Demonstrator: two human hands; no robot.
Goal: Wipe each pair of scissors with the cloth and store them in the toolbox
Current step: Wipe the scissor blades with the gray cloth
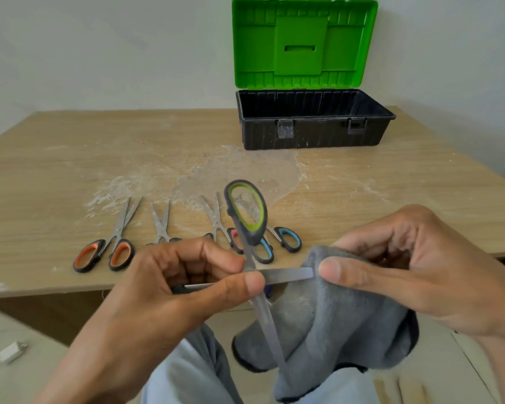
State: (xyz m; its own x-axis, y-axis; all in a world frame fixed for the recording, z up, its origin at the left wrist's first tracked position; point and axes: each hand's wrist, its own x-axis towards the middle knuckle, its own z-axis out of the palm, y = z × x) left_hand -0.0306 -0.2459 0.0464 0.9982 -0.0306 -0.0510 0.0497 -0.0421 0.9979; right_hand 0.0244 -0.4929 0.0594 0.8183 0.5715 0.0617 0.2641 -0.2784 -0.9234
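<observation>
green-handled scissors (286, 276) were up in the air btwn the two hands, just in front of the table (70, 170) edge and over the person's lap. they were opened wide: one blade lay level and ran right into the grey cloth (333, 316), the other pointed down in front of it, and one handle loop stood up above. left hand (187, 287) pinched the pair near the pivot, thumb and forefinger clamped at the level blade's root; the 2nd handle was prob inside that hand but mostly hidden. right hand (405, 272) gripped the cloth, thumb and fingers folding it round the tip end of the level blade. handling, as a judgement: blades stiff steel, pair light enough for one hand, but smooth metal prob slick, and w/ the blades apart both edges and points were exposed, so the safest hold is the plastic handles or the flats near the pivot, never across an edge. cloth looked soft, thick, floppy, ok to bunch anywhere, and should pad the fingers. toolbox (312, 135) stood open at the table's back right, well apart, w/ no scissors visible inside. four more pairs lay in a row near the front edge, incl an orange-handled pair (115, 234) and a blue-handled pair (295, 242), so most of the job looked undone.
</observation>
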